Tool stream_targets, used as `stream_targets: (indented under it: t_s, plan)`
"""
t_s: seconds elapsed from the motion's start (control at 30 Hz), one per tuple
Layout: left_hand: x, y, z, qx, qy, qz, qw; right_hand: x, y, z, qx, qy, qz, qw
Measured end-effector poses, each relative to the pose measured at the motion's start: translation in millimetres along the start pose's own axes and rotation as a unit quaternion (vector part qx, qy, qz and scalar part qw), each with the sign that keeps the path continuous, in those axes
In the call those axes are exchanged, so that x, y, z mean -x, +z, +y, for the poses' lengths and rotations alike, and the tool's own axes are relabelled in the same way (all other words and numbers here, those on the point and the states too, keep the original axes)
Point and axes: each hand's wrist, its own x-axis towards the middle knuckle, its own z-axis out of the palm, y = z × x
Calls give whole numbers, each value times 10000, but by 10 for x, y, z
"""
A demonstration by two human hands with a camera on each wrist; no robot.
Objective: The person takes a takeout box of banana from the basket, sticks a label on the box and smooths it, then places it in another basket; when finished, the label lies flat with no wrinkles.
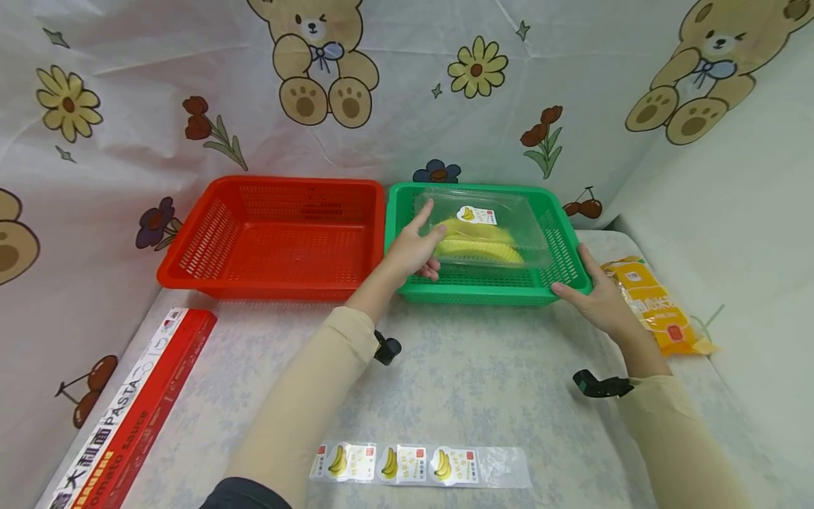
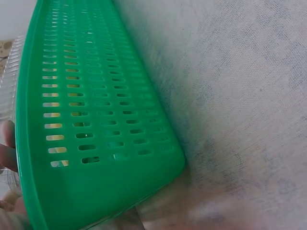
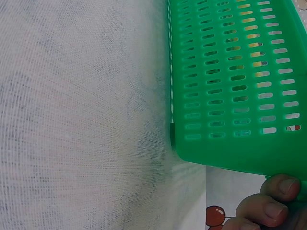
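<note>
The green basket (image 1: 470, 297) stands at the back of the table. In it sits a clear plastic box (image 1: 531, 240) holding yellow bananas (image 1: 480, 251), with a banana label (image 1: 477, 215) on its lid. My left hand (image 1: 410, 251) reaches over the basket's left side, index finger and thumb spread at the box's left end. In the left wrist view its fingertips (image 2: 8, 146) show behind the basket's rim. At the basket's right end, my right hand (image 1: 598, 297) grips the rim, its thumb on the front corner; the right wrist view has its fingers (image 3: 264, 208) curled by that corner.
A red basket (image 1: 273, 290) stands left of the green one. On the right lies a yellow food bag (image 1: 658, 304); on the left, a long red pasta box (image 1: 136, 403). A strip of banana labels (image 1: 420, 465) lies at the front. A printed cloth (image 1: 413, 92) hangs behind.
</note>
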Motion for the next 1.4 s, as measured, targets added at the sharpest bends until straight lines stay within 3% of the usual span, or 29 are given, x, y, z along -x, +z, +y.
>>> stream_targets:
  t_s: [0.73, 1.13, 1.4]
  plan:
    - [-51, 82, -22, -395, -159, -104, 9990, 10, -1, -13, 112, 26, -7, 9999]
    - [-105, 146, -21, -956, -482, 56, 9942, -6, 2, 3, 76, 17, 0, 10000]
    - [-153, 153, -41, -1412, -580, -38, 9883, -7, 2, 3, 44, 49, -12, 10000]
